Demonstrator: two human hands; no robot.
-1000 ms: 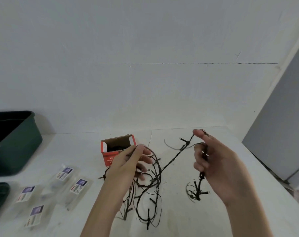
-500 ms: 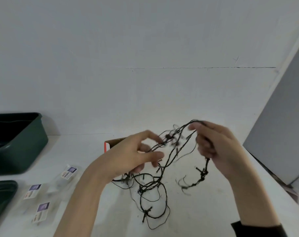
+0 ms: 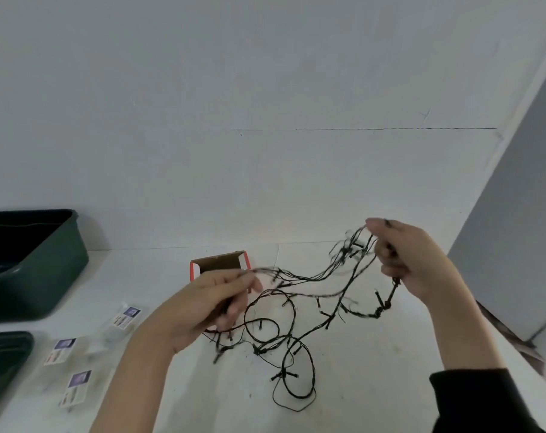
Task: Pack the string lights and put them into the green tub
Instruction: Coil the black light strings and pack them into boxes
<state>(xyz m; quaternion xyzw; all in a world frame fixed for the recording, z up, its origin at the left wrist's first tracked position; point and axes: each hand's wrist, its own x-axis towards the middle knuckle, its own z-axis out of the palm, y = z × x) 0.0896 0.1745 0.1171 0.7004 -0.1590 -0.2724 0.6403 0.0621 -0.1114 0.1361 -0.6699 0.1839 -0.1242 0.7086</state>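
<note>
Black string lights sag between left fingers and right fingers, both pinching the wire.

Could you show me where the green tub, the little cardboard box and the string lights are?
green tub [image 3: 51, 285], head view, on its outer side wall.
cardboard box [image 3: 218, 263], head view, on the brown inside of its open flap.
string lights [image 3: 381, 309], head view, on the knotted stretch at the right.

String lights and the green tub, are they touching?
Apart. The head view shows the string lights held by the left hand and right hand, with white table separating them from the green tub at left.
</note>
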